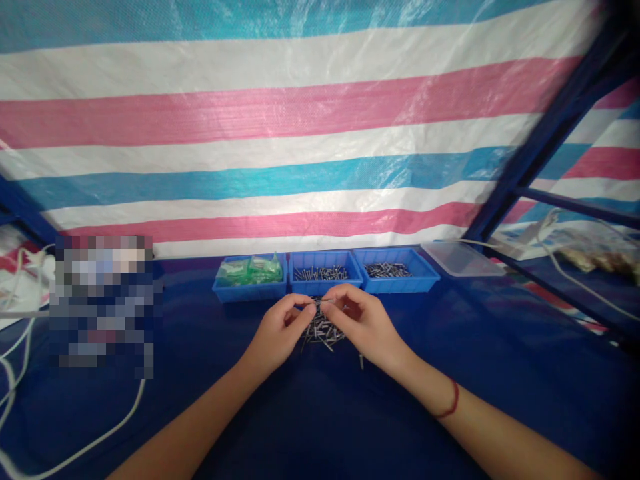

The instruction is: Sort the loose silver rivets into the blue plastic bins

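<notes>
Thumb and fingers of my left hand [283, 325] are pinched together above a loose pile of thin metal pins [323, 331] on the blue tabletop. My right hand [364, 320] makes the same pinch, its fingertips almost meeting the left ones. A slim metal piece [321, 303] shows between the two sets of fingertips; its exact kind is too small to tell. One stray pin [361, 362] lies under my right hand, apart from the pile. The hands hide part of the heap.
Behind the pile stand three blue bins: a left bin [250, 291] with green plastic packets [257, 268], a middle bin [325, 256] and a right bin [420, 285] holding metal pins. A clear lid [463, 259] lies at right. White cables [123, 421] run along the left.
</notes>
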A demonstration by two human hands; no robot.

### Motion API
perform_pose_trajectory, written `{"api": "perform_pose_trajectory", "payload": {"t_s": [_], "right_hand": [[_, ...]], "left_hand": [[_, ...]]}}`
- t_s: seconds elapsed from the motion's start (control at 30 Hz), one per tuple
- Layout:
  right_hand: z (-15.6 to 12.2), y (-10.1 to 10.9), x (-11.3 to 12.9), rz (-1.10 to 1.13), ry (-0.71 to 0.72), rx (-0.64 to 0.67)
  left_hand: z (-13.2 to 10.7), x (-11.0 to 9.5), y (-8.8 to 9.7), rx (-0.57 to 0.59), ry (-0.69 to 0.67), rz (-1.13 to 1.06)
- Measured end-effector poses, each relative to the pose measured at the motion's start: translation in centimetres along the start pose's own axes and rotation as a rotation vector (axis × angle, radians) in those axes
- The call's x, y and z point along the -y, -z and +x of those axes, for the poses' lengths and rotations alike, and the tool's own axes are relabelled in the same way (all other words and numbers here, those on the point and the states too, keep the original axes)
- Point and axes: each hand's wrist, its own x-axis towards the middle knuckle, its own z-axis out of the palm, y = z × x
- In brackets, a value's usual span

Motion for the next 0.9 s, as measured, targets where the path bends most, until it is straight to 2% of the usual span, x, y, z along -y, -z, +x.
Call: {"api": "perform_pose_trajectory", "payload": {"t_s": [0.1,0.2,0.27,0.33,0.4,0.47,0.57,0.73,0.9], "right_hand": [[0.7,1.3,0.0,-0.106,0.077,-0.115],[2.0,4.3,-0.3,-0.250,0.171,-0.347],[2.9,6.8,-0.9,-0.436,0.223,-0.516],[3.6,9.0,-1.8,-0.734,0.259,-0.598],[4.0,10.2,-2.5,-0.942,0.292,-0.568],[4.0,10.3,-2.7,-1.015,0.314,-0.523],[3.5,8.8,-2.0,-0.963,0.361,-0.422],[2.3,5.4,-0.4,-0.816,0.439,-0.162],[1.5,3.4,-0.4,-0.683,0.429,0.074]], "left_hand": [[-0.2,-0.3,0.3,-0.008,-0.066,0.209],[-0.4,-0.7,1.0,0.046,-0.146,0.399],[-0.5,-0.8,1.5,0.120,-0.181,0.522],[-0.5,-0.8,2.0,0.203,-0.171,0.625],[-0.5,-0.7,2.3,0.266,-0.138,0.686],[-0.5,-0.3,2.3,0.297,-0.127,0.711],[-0.2,0.4,2.2,0.289,-0.160,0.711],[0.1,1.1,2.0,0.261,-0.214,0.667],[0.3,0.9,1.9,0.221,-0.224,0.602]]}}
